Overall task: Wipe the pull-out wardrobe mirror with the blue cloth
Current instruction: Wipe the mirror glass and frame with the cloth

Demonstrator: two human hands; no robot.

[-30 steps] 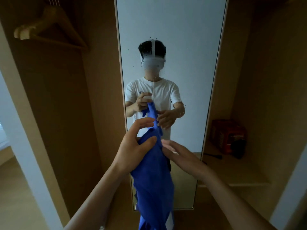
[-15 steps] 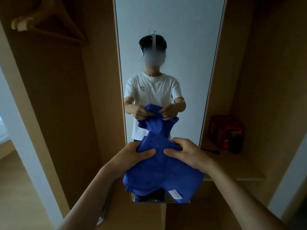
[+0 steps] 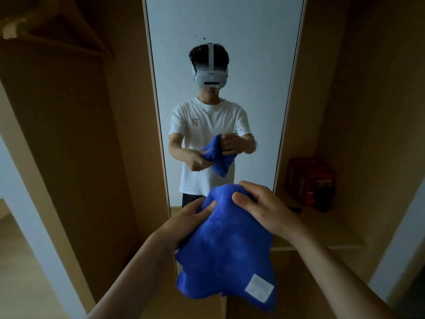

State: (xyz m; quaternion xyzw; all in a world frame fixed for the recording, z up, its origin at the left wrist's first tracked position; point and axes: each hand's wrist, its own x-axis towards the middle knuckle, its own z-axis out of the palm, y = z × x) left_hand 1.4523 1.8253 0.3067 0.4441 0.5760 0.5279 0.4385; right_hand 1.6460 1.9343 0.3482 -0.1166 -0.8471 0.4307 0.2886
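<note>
- Wardrobe point(image 3: 80, 157): open wooden carcass. The mirror stands out of it edge-on to the compartments, so the full glass faces the person for wiping.
- Mirror point(image 3: 253, 54): tall, narrow panel at the centre of the wardrobe, between the left hanging bay and the right shelf bay. Its bottom edge is hidden behind the cloth.
- Blue cloth point(image 3: 225, 245): held in the air in front of the mirror's lower end, apart from the glass (the reflection shows it at chest level). It is bunched at the top and hangs loose below, judged a regrip to form a wiping pad.
- Hanger point(image 3: 57, 38): wooden, at the upper left corner of the wardrobe, clear of the work area.
- Right hand point(image 3: 264, 208): grasps the top of the bunch, fingers curled over it and thumb pressed on the near face.
- Left hand point(image 3: 184, 224): grasps the cloth's left edge, thumb on top — it steadies the fabric while the right hand gathers it.
- Red box point(image 3: 310, 180): rests at the rear of the right shelf point(image 3: 322, 236), well apart from the mirror.
- Label point(image 3: 259, 288): white tag at the cloth's lower right corner, facing the person.
- Dark specks point(image 3: 204, 38): scattered across the mirror's upper centre — wiping is judged not yet started.
</note>
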